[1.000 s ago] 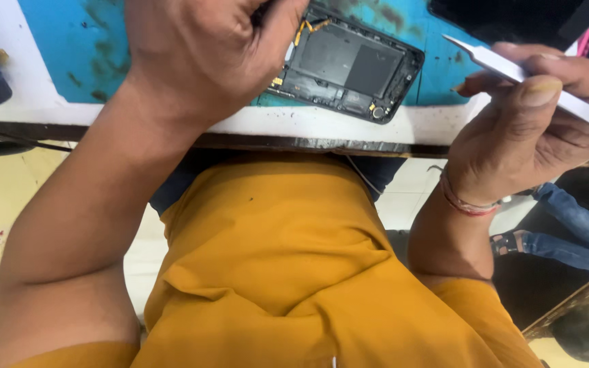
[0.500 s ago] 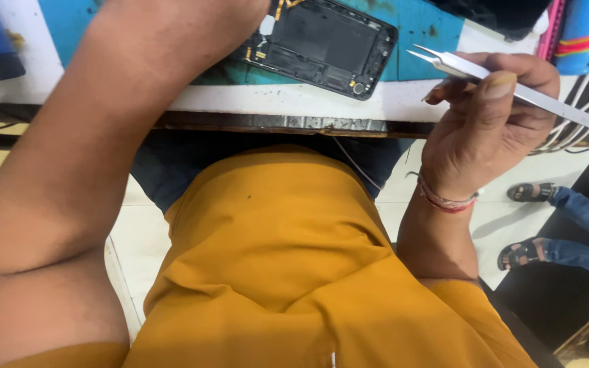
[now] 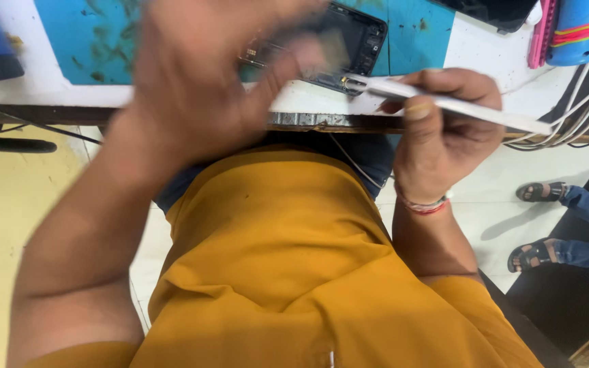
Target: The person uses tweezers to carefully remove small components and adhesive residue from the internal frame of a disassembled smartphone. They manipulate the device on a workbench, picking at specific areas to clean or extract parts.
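An opened black phone (image 3: 352, 41) with its back cover off lies on a blue mat (image 3: 103, 41) at the near edge of a white workbench (image 3: 56, 92). My left hand (image 3: 206, 82) is blurred and hovers over the phone's left part, covering it; whether it holds anything is unclear. My right hand (image 3: 441, 129) grips white tweezers (image 3: 444, 102), whose tips reach the phone's near right corner. A red thread band circles my right wrist.
A blue cylinder with a red band (image 3: 574, 31) and a pink tool (image 3: 542, 34) stand at the bench's far right, beside white cables (image 3: 581, 109). Another person's sandalled feet in jeans (image 3: 553, 225) are on the floor at right. Black cables trail at left.
My right hand brought the tweezers left and down until the tips reached the phone. My left hand shifted toward me and is now in fast motion. The view also tilted.
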